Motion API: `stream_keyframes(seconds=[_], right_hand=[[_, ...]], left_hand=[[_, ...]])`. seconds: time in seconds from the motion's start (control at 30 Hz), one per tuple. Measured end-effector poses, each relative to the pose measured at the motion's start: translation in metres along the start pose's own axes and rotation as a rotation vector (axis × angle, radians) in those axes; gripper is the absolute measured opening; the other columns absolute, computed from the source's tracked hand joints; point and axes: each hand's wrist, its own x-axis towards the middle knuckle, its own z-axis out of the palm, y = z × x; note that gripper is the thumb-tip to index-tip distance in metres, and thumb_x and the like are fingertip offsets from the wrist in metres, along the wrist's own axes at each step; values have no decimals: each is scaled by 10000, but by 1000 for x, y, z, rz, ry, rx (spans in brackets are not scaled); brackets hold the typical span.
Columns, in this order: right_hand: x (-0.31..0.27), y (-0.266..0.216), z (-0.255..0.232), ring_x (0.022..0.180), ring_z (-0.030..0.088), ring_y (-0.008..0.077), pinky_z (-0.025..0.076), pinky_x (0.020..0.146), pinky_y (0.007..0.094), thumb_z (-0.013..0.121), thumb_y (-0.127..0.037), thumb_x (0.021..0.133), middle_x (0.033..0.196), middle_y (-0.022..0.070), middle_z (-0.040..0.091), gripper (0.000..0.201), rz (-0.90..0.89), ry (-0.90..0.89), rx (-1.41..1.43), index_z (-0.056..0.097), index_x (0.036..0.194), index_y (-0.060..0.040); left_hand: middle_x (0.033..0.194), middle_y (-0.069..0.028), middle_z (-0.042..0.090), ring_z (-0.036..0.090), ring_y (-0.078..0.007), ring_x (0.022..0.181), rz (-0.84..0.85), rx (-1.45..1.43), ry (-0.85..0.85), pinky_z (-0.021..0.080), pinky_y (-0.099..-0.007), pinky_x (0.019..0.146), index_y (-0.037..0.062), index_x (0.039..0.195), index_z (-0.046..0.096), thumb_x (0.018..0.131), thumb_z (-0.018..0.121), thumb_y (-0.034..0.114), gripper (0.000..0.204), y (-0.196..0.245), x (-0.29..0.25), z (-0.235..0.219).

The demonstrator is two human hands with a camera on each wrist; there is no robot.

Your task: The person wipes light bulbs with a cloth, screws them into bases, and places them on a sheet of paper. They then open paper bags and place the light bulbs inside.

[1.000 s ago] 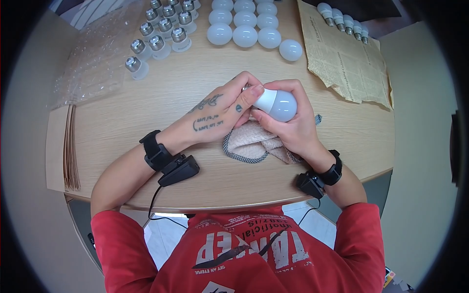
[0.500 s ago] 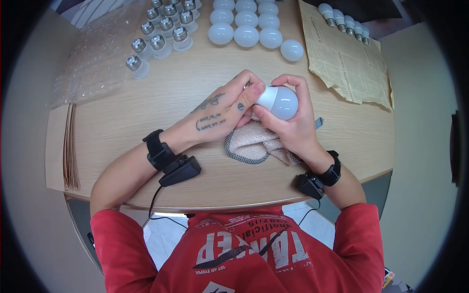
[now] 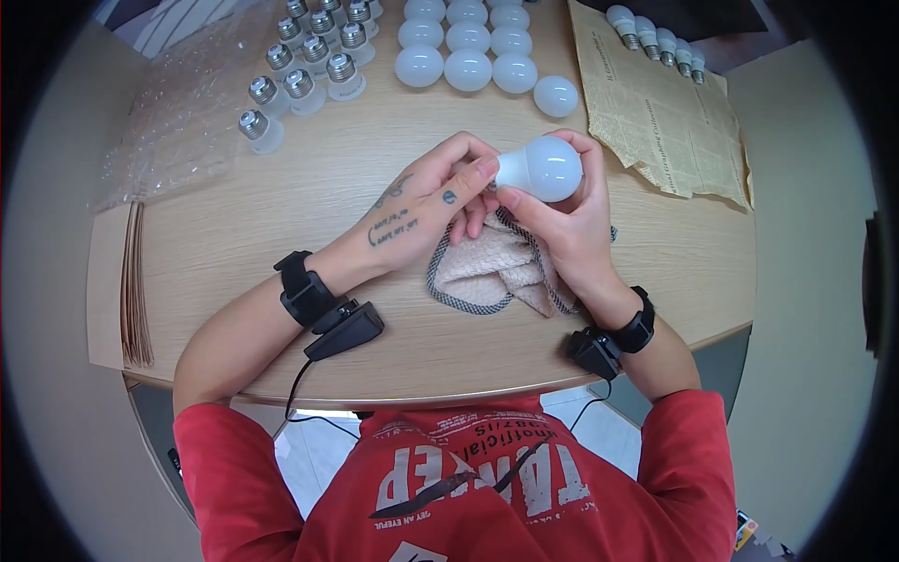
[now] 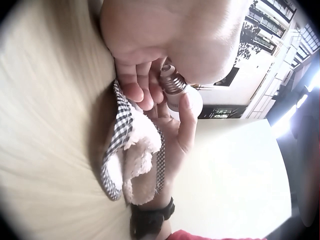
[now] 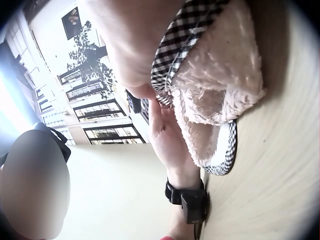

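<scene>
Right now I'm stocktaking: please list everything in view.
Held bulb: one, white, centre
Cloth: one, pinkish, just nearer
Upturned bulbs: at least ten, white, far left
Round bulbs: at least ten, white, far centre
Printed paper: one, tan, far right
Small bulbs: five, white, on that paper
Plastic: count unclear, transparent, far left
Paper stack: one, brown, left
Table: one, beige, across the middle
Wrist cameras: two, black, wrists
Shirt: one, red, nearest
Left hand: one, at bulb's neck
Right hand: one, at bulb's dome
</scene>
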Motion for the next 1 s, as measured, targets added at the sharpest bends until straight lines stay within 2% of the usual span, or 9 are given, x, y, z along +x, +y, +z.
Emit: stream_keyframes(seconds=[0.17, 0.37, 0.57, 0.67, 0.8, 0.87, 1.0], right_hand=[[1, 0, -3, 1040, 597, 141, 516, 876, 291, 740, -7, 833, 1133, 91, 562, 610, 47, 4, 10, 357, 1308, -22], [1, -2, -4, 1072, 581, 144, 499, 900, 296, 728, 8, 830, 1175, 91, 539, 690, 15, 13, 29, 328, 1392, -25], [1, -2, -6, 1047, 592, 138, 511, 867, 292, 703, 9, 841, 1129, 80, 570, 574, -25, 62, 30, 397, 1326, -7], [1, -5, -9, 983, 619, 133, 524, 834, 294, 692, -7, 852, 1086, 71, 599, 476, 38, 71, -32, 448, 1260, 4], [5, 2, -13, 868, 647, 132, 523, 774, 278, 663, -56, 893, 1005, 68, 638, 328, -36, 123, -40, 519, 1180, 9], [8, -6, -21, 819, 650, 128, 516, 742, 267, 641, -87, 922, 960, 67, 650, 286, -27, 130, -84, 546, 1174, 12], [25, -38, -49, 749, 617, 104, 485, 682, 246, 591, -211, 985, 848, 50, 644, 280, -135, 170, -189, 600, 1159, 8]], left_hand=[[866, -57, 594, 601, -111, 710, -14, 27, -6, 483, -222, 604, 40, 1214, 467, 1063, 431, 316, 316, 4, -1, 0], [863, -69, 602, 625, -123, 728, -44, -10, -20, 497, -241, 622, 57, 1243, 420, 1048, 483, 273, 299, 2, 0, 0], [927, -85, 631, 618, -117, 744, -57, 4, -6, 506, -239, 642, 73, 1293, 409, 1028, 531, 227, 330, 4, -1, 3], [984, -100, 649, 610, -111, 744, -71, 9, -9, 507, -233, 649, 76, 1321, 402, 1019, 546, 208, 359, 7, 0, 4], [1022, -111, 658, 603, -104, 743, -61, 20, -26, 507, -229, 646, 77, 1319, 410, 1012, 553, 199, 360, 5, 1, 3], [1018, -111, 658, 601, -102, 742, -59, 29, -30, 506, -227, 644, 77, 1315, 414, 1012, 551, 193, 353, 5, 0, 3], [1013, -107, 658, 598, -96, 744, -59, 64, -31, 504, -221, 642, 76, 1308, 420, 1012, 543, 179, 336, 8, 0, 3]])
